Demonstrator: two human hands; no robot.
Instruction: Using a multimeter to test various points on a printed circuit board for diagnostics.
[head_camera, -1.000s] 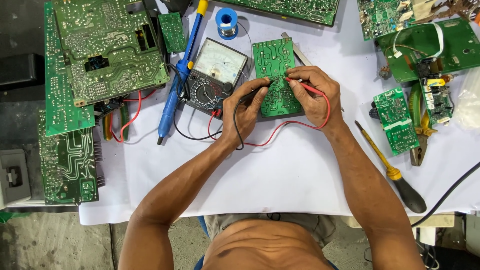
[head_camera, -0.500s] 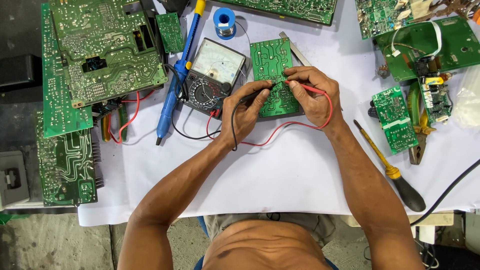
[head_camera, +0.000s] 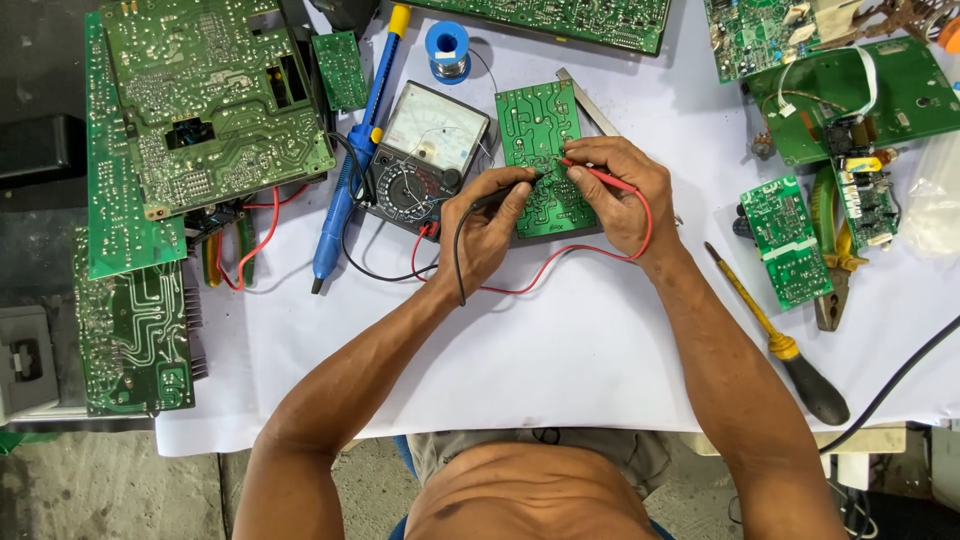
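- At the middle of the white-covered table (head_camera: 560, 350), your left hand (head_camera: 487, 222) grips the black probe (head_camera: 497, 196), its tip pressed to the small green circuit board (head_camera: 545, 160).
- Your right hand (head_camera: 617, 190) pinches the red probe (head_camera: 598, 175), touching the same board just at 3 o'clock of the black tip.
- Since a second ago both hands have held their places; the probe tips have barely shifted, so you are holding one reading steady, by my judgement.
- The analog multimeter (head_camera: 425, 160) lies at 9 o'clock of the board, touching it or nearly so; its red lead (head_camera: 560, 255) loops round your right wrist.
- The blue soldering iron (head_camera: 350, 170) rests at 9 o'clock of the meter, unmoved.
- A yellow-handled screwdriver (head_camera: 775, 335) lies at 4 o'clock, well apart.
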